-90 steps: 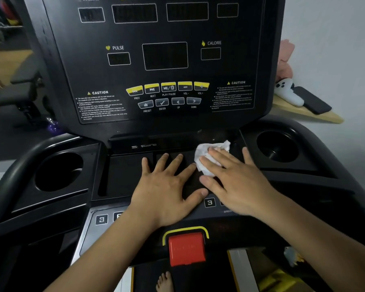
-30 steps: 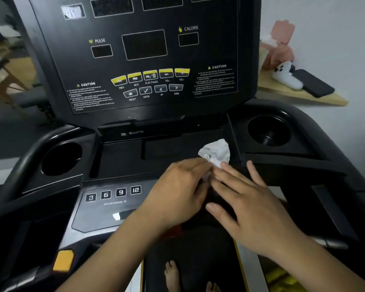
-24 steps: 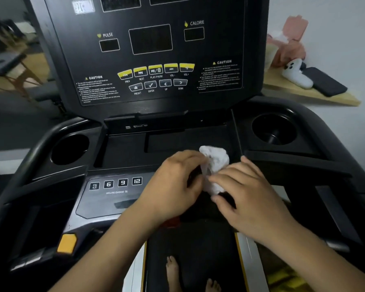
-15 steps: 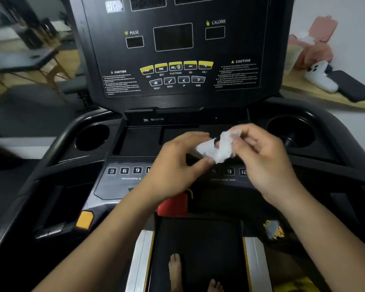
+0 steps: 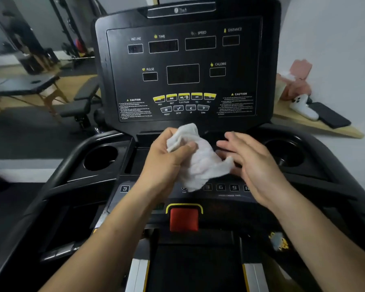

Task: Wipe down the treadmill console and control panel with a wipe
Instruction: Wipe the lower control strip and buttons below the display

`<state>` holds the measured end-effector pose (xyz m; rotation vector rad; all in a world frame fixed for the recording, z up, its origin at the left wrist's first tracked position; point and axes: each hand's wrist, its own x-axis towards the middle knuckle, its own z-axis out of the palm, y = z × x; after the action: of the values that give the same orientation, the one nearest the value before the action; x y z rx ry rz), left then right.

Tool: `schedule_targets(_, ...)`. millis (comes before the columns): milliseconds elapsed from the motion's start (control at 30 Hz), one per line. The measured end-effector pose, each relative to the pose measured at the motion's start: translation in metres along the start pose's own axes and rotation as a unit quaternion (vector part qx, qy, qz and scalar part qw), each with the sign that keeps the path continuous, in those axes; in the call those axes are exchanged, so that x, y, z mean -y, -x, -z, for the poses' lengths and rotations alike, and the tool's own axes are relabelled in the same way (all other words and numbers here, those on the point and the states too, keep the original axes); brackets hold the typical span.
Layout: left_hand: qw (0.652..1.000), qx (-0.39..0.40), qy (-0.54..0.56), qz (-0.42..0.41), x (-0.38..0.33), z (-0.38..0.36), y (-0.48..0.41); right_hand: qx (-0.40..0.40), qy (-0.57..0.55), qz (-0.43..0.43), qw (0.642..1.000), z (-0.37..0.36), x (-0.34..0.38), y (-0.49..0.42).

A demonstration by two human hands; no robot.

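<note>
While the left hand clamps the wipe over the control panel, the right hand, grip apart, touches its edge.

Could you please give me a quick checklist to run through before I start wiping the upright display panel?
1. Wipe held: ok, left hand grips it.
2. Wipe spread flat: not ok, bunched at the grip, loose below.
3. Right hand free: ok, open beside the wipe.
4. Display panel off: ok, screens dark.
5. Red stop button untouched: ok, hands apart from it.
6. Wipe damp enough: cannot tell.
</note>
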<state>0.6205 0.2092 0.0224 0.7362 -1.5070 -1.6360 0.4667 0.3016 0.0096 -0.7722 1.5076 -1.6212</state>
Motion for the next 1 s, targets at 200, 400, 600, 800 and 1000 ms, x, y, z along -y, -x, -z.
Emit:
schedule_targets(200,0.990,0.138,0.016,-0.001,-0.015,0.018,-0.001,0.156,-0.072,-0.111,0.979,-0.025,0.009,0.001)
schedule_targets(400,0.991,0.115,0.016,0.073,-0.017,0.037,-0.008,0.045,-0.147,-0.129,0.980,-0.024,0.004,-0.001)
schedule_targets(600,0.993,0.031,-0.111,0.018,-0.007,0.056,-0.009,-0.028,-0.030,-0.001,0.999,-0.019,-0.001,0.005)
schedule_targets(800,0.952,0.049,-0.297,-0.056,-0.013,0.068,-0.012,-0.043,0.168,0.106,0.979,-0.017,0.006,0.008)
schedule_targets(1000,0.958,0.043,-0.259,-0.115,-0.019,0.077,-0.012,-0.034,0.226,0.159,0.961,-0.025,0.015,0.011)
